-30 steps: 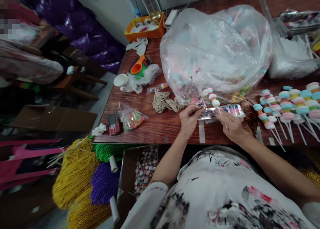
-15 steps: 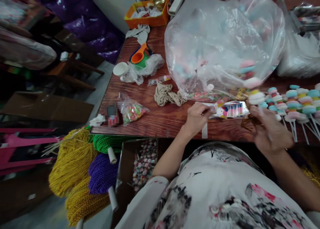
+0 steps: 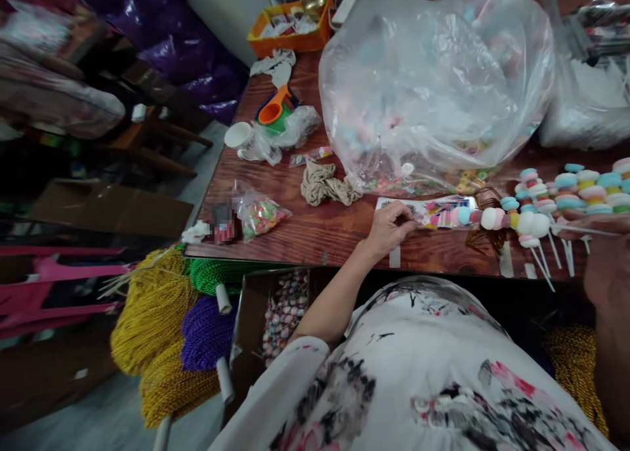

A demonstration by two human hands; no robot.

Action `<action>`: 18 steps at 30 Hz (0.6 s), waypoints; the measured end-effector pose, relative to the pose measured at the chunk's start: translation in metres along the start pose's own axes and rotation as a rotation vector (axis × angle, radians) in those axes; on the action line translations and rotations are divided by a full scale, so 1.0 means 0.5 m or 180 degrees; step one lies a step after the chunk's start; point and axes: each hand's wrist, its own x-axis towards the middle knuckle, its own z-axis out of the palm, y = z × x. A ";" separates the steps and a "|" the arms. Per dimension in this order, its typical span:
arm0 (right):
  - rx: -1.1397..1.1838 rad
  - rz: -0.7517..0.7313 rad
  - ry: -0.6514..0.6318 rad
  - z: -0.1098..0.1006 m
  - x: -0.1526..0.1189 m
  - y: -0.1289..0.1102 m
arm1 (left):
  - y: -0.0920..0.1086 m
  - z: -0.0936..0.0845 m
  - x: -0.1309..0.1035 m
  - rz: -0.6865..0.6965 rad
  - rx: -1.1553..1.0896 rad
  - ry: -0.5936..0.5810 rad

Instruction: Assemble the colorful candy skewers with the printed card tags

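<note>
Two hands show on my feed: at twelve o'clock from the torso [image 3: 418,346], the left hand [image 3: 394,226] pinches what looks like the printed packets [image 3: 443,206]. At one, a fully strung marshmallow skewer [image 3: 492,219] leads to the blurred right hand [image 3: 603,253], closed on its stick. More strung skewers [image 3: 595,193] lie at two; what remains I can't tell, nor can I read any brand.

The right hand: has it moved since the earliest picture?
Yes, rightward: the right hand has passed the small pale strip on the table.
</note>
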 end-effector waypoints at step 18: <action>0.0125 0.0063 -0.0145 0.008 0.019 -0.003 | 0.005 0.001 -0.001 0.1099 0.0556 -0.0362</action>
